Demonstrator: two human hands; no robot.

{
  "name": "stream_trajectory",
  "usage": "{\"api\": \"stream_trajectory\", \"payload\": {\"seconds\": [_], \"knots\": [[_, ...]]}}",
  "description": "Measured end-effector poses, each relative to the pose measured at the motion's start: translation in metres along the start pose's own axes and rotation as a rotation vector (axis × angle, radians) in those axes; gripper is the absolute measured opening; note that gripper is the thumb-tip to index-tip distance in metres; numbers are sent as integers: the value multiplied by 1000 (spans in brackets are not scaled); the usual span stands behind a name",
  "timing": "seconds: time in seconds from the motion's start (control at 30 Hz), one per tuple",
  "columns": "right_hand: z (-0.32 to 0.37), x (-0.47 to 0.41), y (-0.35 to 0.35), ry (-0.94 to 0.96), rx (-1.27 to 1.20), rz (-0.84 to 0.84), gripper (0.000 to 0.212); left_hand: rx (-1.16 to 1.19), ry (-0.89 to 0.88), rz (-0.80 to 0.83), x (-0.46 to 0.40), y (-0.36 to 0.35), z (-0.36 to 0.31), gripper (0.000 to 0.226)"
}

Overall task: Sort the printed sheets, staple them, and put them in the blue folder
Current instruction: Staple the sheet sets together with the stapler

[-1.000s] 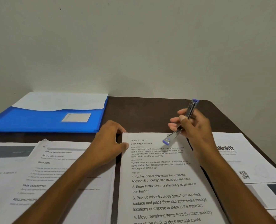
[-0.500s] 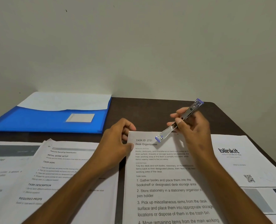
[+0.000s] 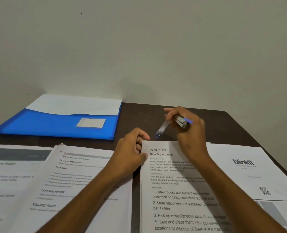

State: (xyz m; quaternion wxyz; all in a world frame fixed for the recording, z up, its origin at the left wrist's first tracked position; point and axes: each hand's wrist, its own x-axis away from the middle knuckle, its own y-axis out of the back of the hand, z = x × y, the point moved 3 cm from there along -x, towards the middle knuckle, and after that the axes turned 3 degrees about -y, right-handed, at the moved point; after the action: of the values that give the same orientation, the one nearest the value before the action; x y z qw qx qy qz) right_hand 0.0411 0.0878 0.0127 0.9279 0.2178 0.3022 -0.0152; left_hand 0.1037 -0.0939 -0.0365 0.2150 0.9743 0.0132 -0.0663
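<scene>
Above the sheets, stapler in right hand

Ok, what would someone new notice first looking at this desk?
Probably the blue folder at the back left, bright against the dark desk. Next, the right hand holding an opened stapler above the Desk Organization sheets, whose top-left corner the left hand holds.

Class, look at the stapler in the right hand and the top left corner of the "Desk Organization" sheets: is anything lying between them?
Nothing visible does. The right hand holds the stapler swung open above bare table, just beyond that corner. The left hand grips the Desk Organization sheets at their left edge, beside the corner, not in the path.
</scene>
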Motion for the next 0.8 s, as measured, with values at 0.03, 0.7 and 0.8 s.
{"api": "stream_trajectory", "payload": {"seconds": [0.03, 0.7, 0.8], "knots": [[-1, 1, -6, 1, 35, 19, 29, 5, 3, 1, 0, 0, 0, 40], [-12, 10, -24, -65, 3, 81, 25, 129, 38, -3, -7, 2, 9, 51], [-13, 13, -31, -41, 103, 215, 38, 154, 51, -5, -8, 3, 9, 50]]}}
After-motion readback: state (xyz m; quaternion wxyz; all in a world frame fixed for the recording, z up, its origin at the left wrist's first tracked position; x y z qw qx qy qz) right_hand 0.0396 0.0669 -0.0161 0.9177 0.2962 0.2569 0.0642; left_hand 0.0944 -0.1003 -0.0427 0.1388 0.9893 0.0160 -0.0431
